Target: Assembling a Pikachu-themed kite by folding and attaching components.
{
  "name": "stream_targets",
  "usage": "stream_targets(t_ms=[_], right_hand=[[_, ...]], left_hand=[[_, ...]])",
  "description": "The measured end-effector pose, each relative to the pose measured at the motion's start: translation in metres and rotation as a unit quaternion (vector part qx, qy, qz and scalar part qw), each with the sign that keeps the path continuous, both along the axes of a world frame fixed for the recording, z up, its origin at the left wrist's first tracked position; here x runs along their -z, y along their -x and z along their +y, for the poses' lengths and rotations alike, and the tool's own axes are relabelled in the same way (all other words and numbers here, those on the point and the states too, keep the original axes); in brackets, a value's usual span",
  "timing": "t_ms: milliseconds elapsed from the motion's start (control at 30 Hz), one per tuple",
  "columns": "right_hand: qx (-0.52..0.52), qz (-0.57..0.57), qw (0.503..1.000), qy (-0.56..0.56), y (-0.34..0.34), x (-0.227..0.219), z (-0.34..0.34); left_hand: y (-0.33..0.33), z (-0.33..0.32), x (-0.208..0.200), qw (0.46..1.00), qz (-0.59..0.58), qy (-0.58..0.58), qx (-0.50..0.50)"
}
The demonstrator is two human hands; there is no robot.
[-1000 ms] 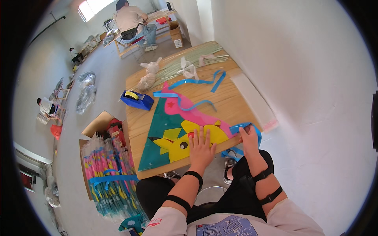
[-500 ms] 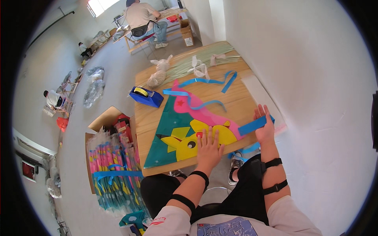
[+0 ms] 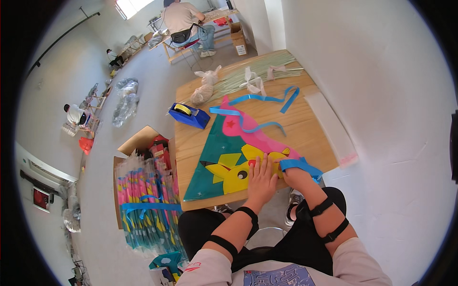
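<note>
A folded triangular kite [image 3: 205,178] in teal, pink and yellow, with a cartoon figure, lies on the wooden table [image 3: 312,128]. My left hand [image 3: 261,183] rests flat on its yellow part, fingers stretched out. At the kite's right corner my right hand [image 3: 296,178] is bent inward, with a wide blue ribbon [image 3: 305,167] looped over its back. Its fingertips are partly hidden by the ribbon and seem closed on it. Narrower blue streamers [image 3: 274,125] curl across the kite's pink part and the tabletop beyond.
A blue tape dispenser [image 3: 194,119] stands at the table's left edge. Farther back lie a knotted plastic bag [image 3: 202,94], white ties [image 3: 253,82] and thin pale rods [image 3: 238,76]. A carton [image 3: 117,190] of packed kites stands left. Walls rise to the right; people sit far off.
My right hand has moved left and turned over, from open palm with the ribbon across it to the kite's corner with the ribbon around it. The left hand stays on the kite.
</note>
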State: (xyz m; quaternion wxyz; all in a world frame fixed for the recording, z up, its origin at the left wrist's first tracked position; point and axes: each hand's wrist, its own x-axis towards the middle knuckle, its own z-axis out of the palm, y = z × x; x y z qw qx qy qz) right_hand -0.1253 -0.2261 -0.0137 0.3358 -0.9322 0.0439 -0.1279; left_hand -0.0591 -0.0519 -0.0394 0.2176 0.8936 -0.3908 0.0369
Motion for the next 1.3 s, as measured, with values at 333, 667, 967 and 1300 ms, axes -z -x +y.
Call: stream_targets(t_ms=[333, 667, 967, 1300], right_hand=[[-0.056, 0.121, 0.981, 0.14, -0.013, 0.004, 0.007], [-0.075, 0.07, 0.961, 0.258, -0.011, 0.036, 0.01], [-0.045, -0.065, 0.985, 0.156, -0.02, 0.066, 0.005], [0.062, 0.028, 0.992, 0.108, -0.006, -0.01, 0.025]], left_hand=[[-0.032, -0.005, -0.037, 0.964, 0.212, 0.143, 0.073], [-0.023, -0.052, -0.083, 0.995, 0.049, -0.027, 0.079], [-0.013, -0.079, -0.076, 0.993, 0.089, 0.027, -0.072], [-0.056, -0.001, -0.08, 0.691, 0.436, 0.553, -0.164]])
